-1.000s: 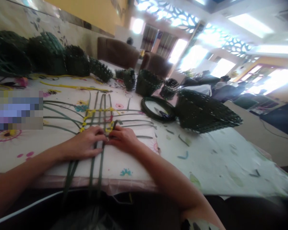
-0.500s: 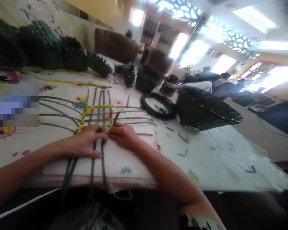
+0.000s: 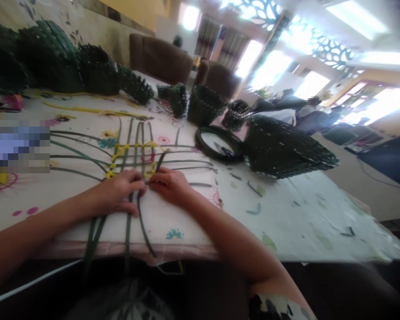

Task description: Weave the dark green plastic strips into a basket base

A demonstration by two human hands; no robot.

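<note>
A flat weave of dark green strips [image 3: 136, 153] tied with yellow cord [image 3: 122, 150] lies on the flowered tablecloth [image 3: 173, 222]. My left hand [image 3: 122, 192] rests on the near ends of the green strips, fingers curled and pressed down on them. My right hand [image 3: 168, 184] sits beside it, fingertips pinched at the near edge of the weave around a green strip and yellow cord. Both hands meet at the weave's front edge. Loose strip ends hang over the table's near edge.
Several dark green woven baskets [image 3: 280, 151] stand along the back and right of the table. A coiled ring of green strip [image 3: 220, 144] lies flat beside them. Strip offcuts [image 3: 253, 209] litter the right side. Brown armchairs [image 3: 160, 62] and people sit beyond.
My left hand's fingers have curled in and the strip under it has swung rightward at its near end. The view shifted slightly; the right hand stays at the weave's edge.
</note>
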